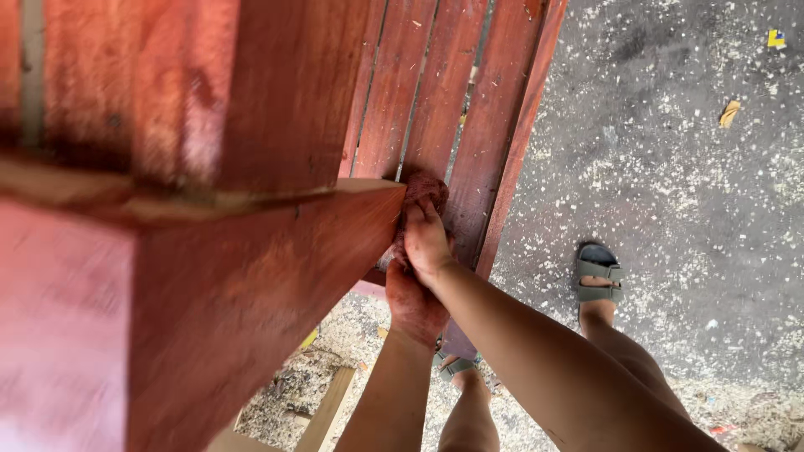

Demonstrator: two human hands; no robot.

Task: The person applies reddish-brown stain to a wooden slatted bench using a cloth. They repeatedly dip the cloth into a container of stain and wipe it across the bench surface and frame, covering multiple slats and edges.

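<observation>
At lower centre the left hand (413, 303), stained red, presses flat against the edge of a big red-brown beam (209, 276) filling the left of the frame. Just above it the right hand (427, 238) clutches a reddish rag (425, 188) against the slats (444, 92) at centre. Far below, sandalled feet (598, 276) stand on a grey floor (695, 167) strewn with sawdust.

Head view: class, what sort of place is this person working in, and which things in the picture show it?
Probably a woodworking yard or workshop. Sawdust and shavings cover the ground, a red-stained slatted wooden piece fills the view, and both stained hands press a rag against it.
</observation>
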